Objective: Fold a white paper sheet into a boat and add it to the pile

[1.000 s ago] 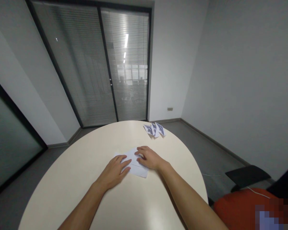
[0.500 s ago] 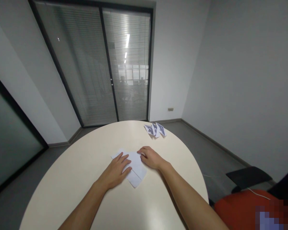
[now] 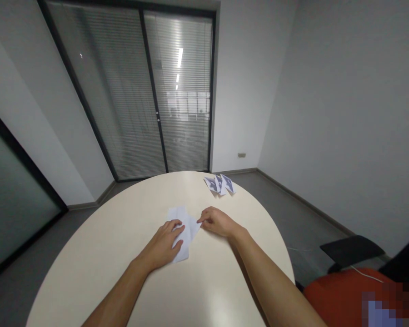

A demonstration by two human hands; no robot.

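Note:
A white sheet of folded paper [image 3: 188,236] lies on the round table in front of me, with creases and a pointed flap on its right side. My left hand [image 3: 164,245] rests on the paper's left part, fingers somewhat spread, and hides some of it. At the tip of the right-hand flap, the thumb and index finger of my right hand [image 3: 217,222] are pinched together on the paper, while its other fingers are curled in.
Several folded papers with blue-grey print [image 3: 220,184] overlap near the far right edge of the pale round table [image 3: 122,236]. An orange-red chair [image 3: 337,295] with a black armrest [image 3: 352,250] stands at the right. Glass doors with blinds [image 3: 180,136] are beyond the table.
The folded paper has turned on the table, and its lower corner no longer points towards me. My left hand has shifted slightly left; the right now pinches a pointed flap.

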